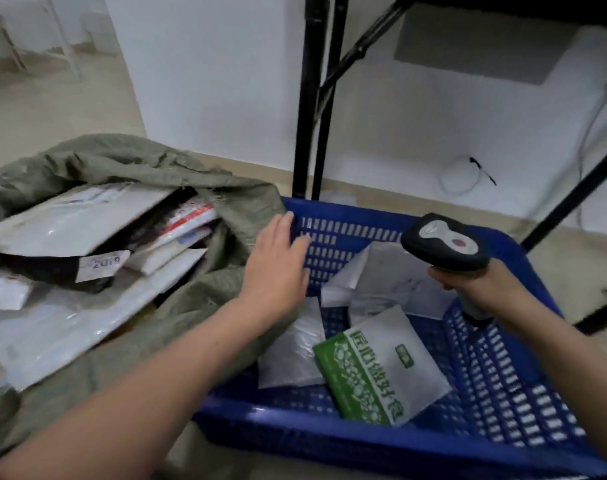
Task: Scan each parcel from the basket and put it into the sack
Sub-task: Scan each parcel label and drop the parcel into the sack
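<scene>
A blue plastic basket (503, 386) sits on the floor at the lower right. In it lie a green-and-white parcel (381, 368), a silvery bag (291, 355) and pale mailers (385, 271) toward the back. To the left, an olive-green sack (198, 296) gapes open, stuffed with several white and dark parcels (70, 223). My left hand (278, 268) hovers empty, fingers spread, over the basket's left rim beside the sack. My right hand (482, 285) grips the handle of a black barcode scanner (444, 242) above the basket.
Black folding table legs (309, 98) stand just behind the basket against a white wall. Another black leg (572, 202) slants down at the right. A grey cable (586, 140) runs along the wall. Beige floor stretches away at the upper left.
</scene>
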